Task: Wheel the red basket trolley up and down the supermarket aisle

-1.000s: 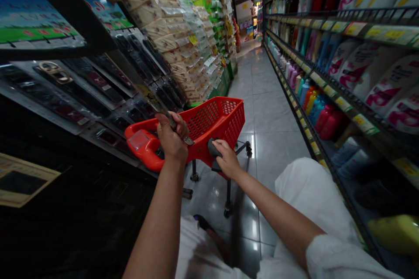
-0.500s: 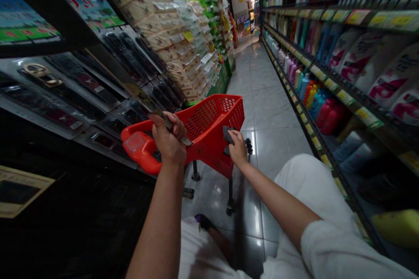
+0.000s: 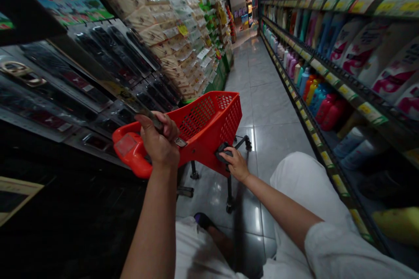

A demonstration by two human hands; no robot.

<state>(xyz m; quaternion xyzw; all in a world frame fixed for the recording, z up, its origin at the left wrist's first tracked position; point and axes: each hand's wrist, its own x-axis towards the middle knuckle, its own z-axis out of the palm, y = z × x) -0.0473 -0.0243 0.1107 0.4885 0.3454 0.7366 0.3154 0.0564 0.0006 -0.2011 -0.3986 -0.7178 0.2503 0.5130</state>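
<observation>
In the head view, the left hand is wrapped around a long flat strip slanting toward the rim of the red cart, while the right hand pinches a dark grey object near the cart's lower side edge.

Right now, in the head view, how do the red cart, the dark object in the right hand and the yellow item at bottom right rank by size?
Largest first:
1. Red cart
2. Yellow item, cut off
3. Dark object in the right hand, partly covered
</observation>
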